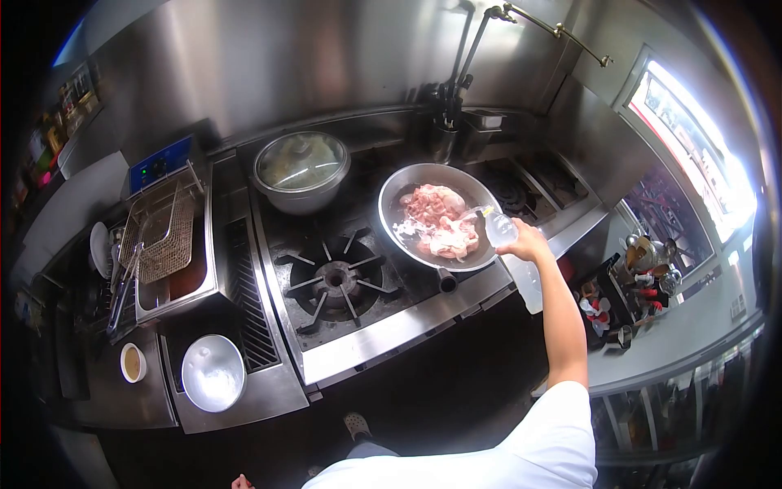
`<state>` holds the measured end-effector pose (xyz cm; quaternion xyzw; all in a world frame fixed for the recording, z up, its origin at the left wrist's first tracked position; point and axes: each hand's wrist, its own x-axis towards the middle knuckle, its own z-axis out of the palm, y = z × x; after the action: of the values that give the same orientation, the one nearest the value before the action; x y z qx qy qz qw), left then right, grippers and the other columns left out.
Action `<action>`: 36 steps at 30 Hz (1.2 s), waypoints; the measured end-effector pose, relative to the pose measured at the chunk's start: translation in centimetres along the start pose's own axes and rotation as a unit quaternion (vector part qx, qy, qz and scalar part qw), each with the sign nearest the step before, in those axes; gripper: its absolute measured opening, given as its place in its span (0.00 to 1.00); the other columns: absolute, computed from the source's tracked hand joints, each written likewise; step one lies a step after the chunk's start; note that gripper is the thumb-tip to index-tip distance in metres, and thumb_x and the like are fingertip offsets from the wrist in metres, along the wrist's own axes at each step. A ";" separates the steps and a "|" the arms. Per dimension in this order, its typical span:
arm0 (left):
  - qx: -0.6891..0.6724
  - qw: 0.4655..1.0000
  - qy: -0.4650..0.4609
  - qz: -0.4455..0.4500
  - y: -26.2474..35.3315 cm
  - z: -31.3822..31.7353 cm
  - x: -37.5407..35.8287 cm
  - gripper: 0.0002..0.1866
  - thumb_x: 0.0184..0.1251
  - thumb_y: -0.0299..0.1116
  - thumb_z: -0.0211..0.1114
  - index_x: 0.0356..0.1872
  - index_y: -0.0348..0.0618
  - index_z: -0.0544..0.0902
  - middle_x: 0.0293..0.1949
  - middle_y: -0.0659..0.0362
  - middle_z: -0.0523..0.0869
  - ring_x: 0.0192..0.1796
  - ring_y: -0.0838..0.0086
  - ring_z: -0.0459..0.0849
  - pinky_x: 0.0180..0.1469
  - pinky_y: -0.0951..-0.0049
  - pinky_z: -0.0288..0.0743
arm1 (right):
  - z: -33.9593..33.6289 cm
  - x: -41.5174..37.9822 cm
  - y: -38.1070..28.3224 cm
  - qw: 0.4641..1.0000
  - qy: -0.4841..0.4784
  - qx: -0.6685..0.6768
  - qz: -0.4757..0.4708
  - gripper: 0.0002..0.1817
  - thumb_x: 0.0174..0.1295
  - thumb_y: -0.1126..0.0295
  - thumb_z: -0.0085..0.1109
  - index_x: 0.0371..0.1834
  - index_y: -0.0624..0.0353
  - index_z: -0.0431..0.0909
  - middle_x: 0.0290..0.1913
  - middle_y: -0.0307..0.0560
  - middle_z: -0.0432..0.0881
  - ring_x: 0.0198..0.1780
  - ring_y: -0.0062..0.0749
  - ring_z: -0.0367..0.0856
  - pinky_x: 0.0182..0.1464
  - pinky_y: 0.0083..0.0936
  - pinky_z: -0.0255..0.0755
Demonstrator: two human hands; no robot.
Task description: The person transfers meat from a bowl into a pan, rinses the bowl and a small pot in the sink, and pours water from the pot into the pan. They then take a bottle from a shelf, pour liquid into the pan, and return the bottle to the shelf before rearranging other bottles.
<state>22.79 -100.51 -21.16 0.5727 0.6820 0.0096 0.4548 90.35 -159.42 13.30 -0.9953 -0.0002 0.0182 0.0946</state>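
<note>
My right hand [525,242] is wrapped round a translucent plastic bottle [502,231], tilted with its tip over the right rim of a wide metal pan [399,181]. Pale pink raw meat [440,213] lies in the pan, with white patches on and beside it. The pan sits on the stove, its short handle [446,280] toward me. Low at the bottom left, only a small part of my left hand [242,482] shows, away from the stove; its fingers are too cut off to read.
A lidded pot [302,173] stands behind a bare burner [336,279]. Left are a fryer with a wire basket [167,232], a metal bowl [213,373] and a small white cup [133,363]. A utensil holder [444,143] stands behind the pan; a pipe faucet [558,31] hangs above.
</note>
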 end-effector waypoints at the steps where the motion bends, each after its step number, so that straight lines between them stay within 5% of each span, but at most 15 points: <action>1: -0.015 1.000 0.021 -0.001 0.3 0.5 0.6 0.11 0.67 0.42 0.58 0.33 0.46 0.75 0.19 0.64 0.74 0.15 0.81 0.69 0.12 0.79 0.61 | -0.1 -0.5 0.0 1.000 -0.003 0.003 0.001 0.44 0.31 0.51 0.73 0.58 0.52 0.69 0.55 0.51 0.78 0.57 0.45 0.74 0.58 0.37 0.68; 6: -0.014 0.999 0.035 0.029 0.5 1.1 1.0 0.13 0.66 0.45 0.58 0.32 0.46 0.75 0.19 0.65 0.73 0.15 0.80 0.69 0.12 0.79 0.61 | -0.7 -2.2 -0.6 0.998 -0.047 0.017 0.025 0.51 0.30 0.52 0.75 0.63 0.55 0.65 0.58 0.56 0.74 0.61 0.47 0.71 0.63 0.35 0.64; 24: -0.024 0.999 -0.012 0.046 3.7 3.4 -2.4 0.10 0.65 0.40 0.58 0.39 0.45 0.78 0.25 0.63 0.77 0.21 0.79 0.74 0.17 0.80 0.66 | -0.2 -4.5 -0.9 0.954 0.178 0.240 -0.032 0.48 0.33 0.59 0.76 0.63 0.59 0.64 0.53 0.54 0.78 0.57 0.44 0.76 0.59 0.34 0.68; 31: -0.046 0.994 -0.063 0.083 5.9 4.5 -5.1 0.09 0.61 0.33 0.62 0.39 0.41 0.77 0.24 0.63 0.78 0.20 0.81 0.76 0.17 0.82 0.69 | -0.2 -4.3 -1.9 0.965 0.160 0.197 -0.068 0.49 0.33 0.56 0.76 0.63 0.59 0.64 0.53 0.55 0.78 0.56 0.46 0.76 0.60 0.35 0.67; 36: -0.028 0.993 -0.073 0.092 6.6 4.8 -5.6 0.09 0.62 0.34 0.61 0.40 0.42 0.77 0.26 0.62 0.79 0.21 0.79 0.77 0.18 0.81 0.69 | 0.0 -2.7 -3.8 0.987 0.052 0.133 -0.066 0.52 0.31 0.53 0.75 0.64 0.58 0.64 0.55 0.57 0.76 0.58 0.47 0.74 0.60 0.35 0.66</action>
<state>30.59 -105.14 -17.01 0.6196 0.5908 0.0289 0.5159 87.66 -155.74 14.11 -0.9712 -0.0589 -0.0399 0.2275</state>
